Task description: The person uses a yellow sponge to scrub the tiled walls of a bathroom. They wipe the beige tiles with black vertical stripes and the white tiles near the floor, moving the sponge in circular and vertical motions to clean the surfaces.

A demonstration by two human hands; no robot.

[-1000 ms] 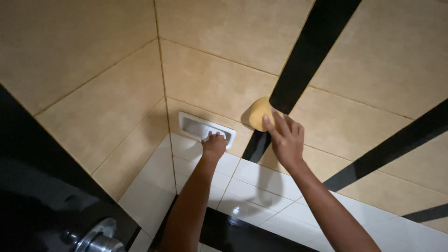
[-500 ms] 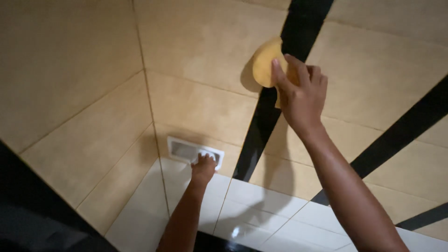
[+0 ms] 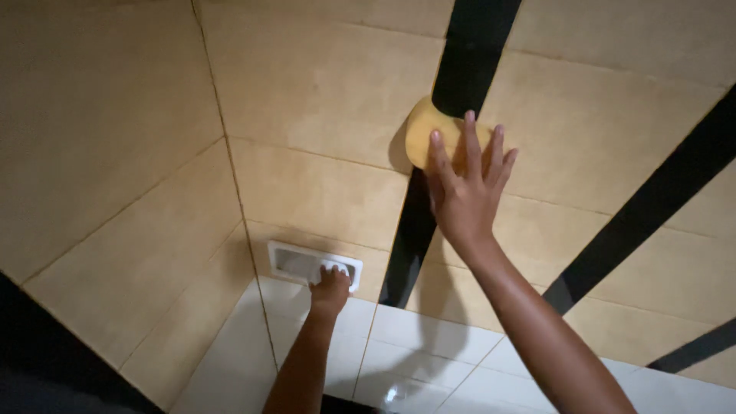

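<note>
- Right hand pressed flat on a yellow sponge, fingers spread wide over it.
- Sponge under the fingertips, against the beige wall tile, touching the black stripe.
- Left hand lower, fingers curled over the rim of a white recessed soap holder.
</note>
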